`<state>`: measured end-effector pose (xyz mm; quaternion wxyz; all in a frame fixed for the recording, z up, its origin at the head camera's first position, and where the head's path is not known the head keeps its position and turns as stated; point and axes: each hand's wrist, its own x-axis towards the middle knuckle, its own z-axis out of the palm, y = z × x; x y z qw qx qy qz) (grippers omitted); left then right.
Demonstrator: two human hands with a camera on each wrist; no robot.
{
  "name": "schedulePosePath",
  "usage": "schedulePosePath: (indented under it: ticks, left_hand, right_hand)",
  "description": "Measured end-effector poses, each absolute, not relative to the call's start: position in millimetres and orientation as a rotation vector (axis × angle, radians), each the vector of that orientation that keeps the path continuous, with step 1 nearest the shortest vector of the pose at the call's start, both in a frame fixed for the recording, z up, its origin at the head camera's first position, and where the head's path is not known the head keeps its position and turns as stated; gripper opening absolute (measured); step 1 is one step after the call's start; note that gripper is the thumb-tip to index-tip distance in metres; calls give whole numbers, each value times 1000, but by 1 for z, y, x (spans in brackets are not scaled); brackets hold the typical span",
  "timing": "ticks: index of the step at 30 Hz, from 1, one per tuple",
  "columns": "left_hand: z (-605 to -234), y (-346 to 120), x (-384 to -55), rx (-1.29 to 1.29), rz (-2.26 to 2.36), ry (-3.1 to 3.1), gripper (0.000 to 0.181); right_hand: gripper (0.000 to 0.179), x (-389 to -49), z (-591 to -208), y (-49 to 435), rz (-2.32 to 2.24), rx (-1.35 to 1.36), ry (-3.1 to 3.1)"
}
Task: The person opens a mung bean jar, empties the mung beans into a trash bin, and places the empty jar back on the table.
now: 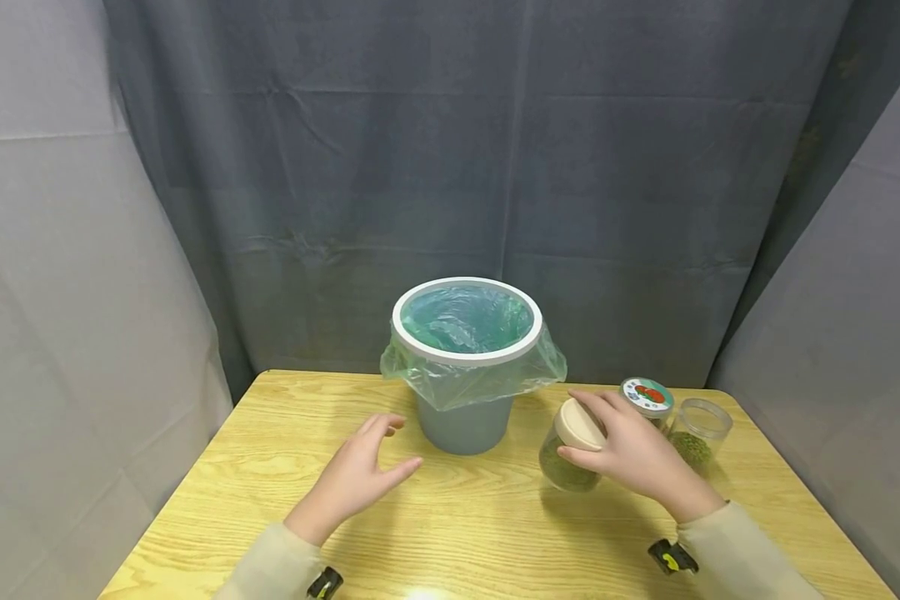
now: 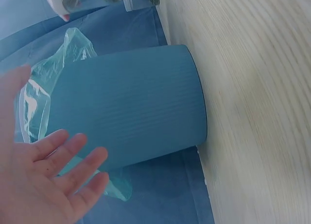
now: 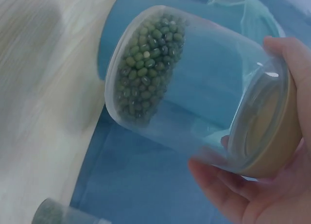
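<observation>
My right hand (image 1: 633, 446) grips a clear jar (image 1: 558, 462) by its cream lid (image 1: 579, 425) and holds it over the table, right of the bin. In the right wrist view, mung beans (image 3: 146, 68) lie at the bottom of the jar, which is tilted, with thumb and fingers round the lid end. My left hand (image 1: 360, 475) hovers left of the bin, fingers spread and nothing in it; the left wrist view shows its palm (image 2: 34, 190) beside the bin. The grey-blue bin (image 1: 465, 425) stands upright, its white rim (image 1: 468, 358) holding a green plastic liner (image 1: 461, 321).
Behind my right hand stand a container with a tomato picture on its lid (image 1: 647, 393) and a clear jar (image 1: 708, 417) with green contents. The wooden table (image 1: 450, 529) ends at a dark curtain (image 1: 345, 183); pale cloth (image 1: 67, 275) hangs at both sides.
</observation>
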<state>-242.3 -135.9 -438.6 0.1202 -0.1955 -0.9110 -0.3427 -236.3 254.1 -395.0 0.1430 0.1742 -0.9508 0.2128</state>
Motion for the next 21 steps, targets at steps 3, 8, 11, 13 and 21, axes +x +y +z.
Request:
schedulePosePath:
  ticks: [3, 8, 11, 13, 21]
  left_hand:
    - [-438, -132, -242, -584, -1032, -2665, 60]
    - [-439, -125, -241, -624, -1073, -2674, 64]
    - [-440, -121, -241, -657, -1105, -2681, 68]
    - [-441, -118, -240, -676, -1122, -2690, 71]
    - [-444, -104, -235, -757, -1215, -2725, 83]
  right_hand:
    - [84, -235, -390, 246, 625, 537, -2728]
    - [82, -235, -384, 232, 628, 569, -2716]
    - [81, -233, -380, 224, 637, 578, -2720]
    - [82, -232, -378, 219, 645, 590, -2717]
    - [81, -228, -375, 198, 684, 655, -2678]
